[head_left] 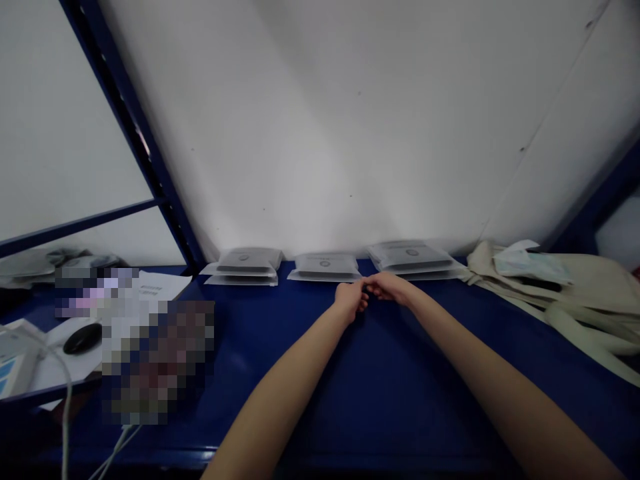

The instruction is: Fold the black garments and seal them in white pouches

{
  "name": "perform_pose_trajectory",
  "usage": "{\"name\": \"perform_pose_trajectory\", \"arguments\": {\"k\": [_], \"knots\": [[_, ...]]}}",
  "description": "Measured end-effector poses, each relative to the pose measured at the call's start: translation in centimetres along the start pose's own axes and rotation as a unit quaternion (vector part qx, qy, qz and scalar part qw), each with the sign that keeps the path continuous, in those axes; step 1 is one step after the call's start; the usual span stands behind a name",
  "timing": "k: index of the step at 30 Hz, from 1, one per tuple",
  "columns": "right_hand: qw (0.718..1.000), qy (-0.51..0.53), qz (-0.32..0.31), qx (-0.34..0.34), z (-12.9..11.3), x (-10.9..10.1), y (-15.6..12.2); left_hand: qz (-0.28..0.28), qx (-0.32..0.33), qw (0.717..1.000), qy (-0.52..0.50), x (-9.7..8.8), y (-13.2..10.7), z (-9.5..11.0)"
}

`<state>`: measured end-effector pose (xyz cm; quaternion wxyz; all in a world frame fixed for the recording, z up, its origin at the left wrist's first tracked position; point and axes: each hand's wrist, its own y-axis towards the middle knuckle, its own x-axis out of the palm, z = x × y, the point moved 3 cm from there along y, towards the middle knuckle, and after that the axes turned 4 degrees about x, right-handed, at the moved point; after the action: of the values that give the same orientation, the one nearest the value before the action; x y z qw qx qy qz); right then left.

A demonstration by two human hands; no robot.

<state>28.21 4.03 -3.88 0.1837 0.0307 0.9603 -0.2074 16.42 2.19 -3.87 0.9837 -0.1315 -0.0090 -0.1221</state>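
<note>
My left hand [352, 300] is closed at the front right corner of the middle frosted zip bag [324, 265], fingers pinched on its edge. Meeting it fingertip to fingertip, my right hand [389, 287] is also closed in a pinch; whatever lies between its fingers is too small to tell. The middle bag lies flat and holds a dark, flat item with a round mark. To its left rests a stack of similar bags [245, 263]. Another stack of frosted bags [413, 259] lies just behind my right hand.
The blue shelf [270, 347] runs back to a white wall panel [320, 133]. Beige cloth bags [595, 280] are heaped at the right. On the left are papers [165, 285], a black mouse [83, 339], a white cable [67, 413] and a blurred-out item [165, 360].
</note>
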Motion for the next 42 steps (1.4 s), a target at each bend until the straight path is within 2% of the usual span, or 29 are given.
{"name": "perform_pose_trajectory", "arguments": {"k": [5, 10, 14, 21, 24, 27, 33, 35, 39, 42], "knots": [[1.000, 0.005, 0.011, 0.011, -0.2, 0.1, -0.5, 0.041, -0.026, 0.998, -0.039, 1.4, 1.9, 0.0], [1.000, 0.015, 0.024, 0.011, -0.4, 0.3, -0.6, 0.086, -0.018, 0.995, -0.040, 0.4, 2.4, -0.3], [0.999, 0.024, 0.038, 0.018, -0.7, 0.3, -0.9, 0.114, -0.003, 0.993, -0.034, -2.3, 2.2, 0.0], [0.997, 0.046, 0.048, 0.025, -1.0, 0.2, -1.1, 0.166, 0.022, 0.986, -0.001, -10.2, 1.8, 0.7], [0.996, 0.066, 0.055, 0.016, -0.8, 0.0, -0.8, 0.181, 0.031, 0.983, 0.026, -12.7, 1.8, 0.7], [0.994, 0.088, 0.061, 0.007, -0.5, -0.2, -0.6, 0.183, 0.045, 0.980, 0.061, -13.8, 1.8, 0.6], [0.991, 0.123, 0.058, 0.001, -0.3, -0.3, -0.4, 0.180, 0.091, 0.967, 0.155, -14.1, 1.8, 0.4], [0.990, 0.131, 0.043, 0.003, -0.3, 0.0, -0.5, 0.195, 0.118, 0.943, 0.241, -14.2, 1.7, 0.6], [0.989, 0.144, -0.026, 0.017, -0.6, 1.1, -0.8, 0.231, 0.166, 0.837, 0.468, -13.8, 1.1, 1.1], [0.981, 0.176, -0.071, 0.033, -1.0, 1.9, -1.2, 0.229, 0.170, 0.793, 0.538, -13.5, 0.6, 1.2]]}}
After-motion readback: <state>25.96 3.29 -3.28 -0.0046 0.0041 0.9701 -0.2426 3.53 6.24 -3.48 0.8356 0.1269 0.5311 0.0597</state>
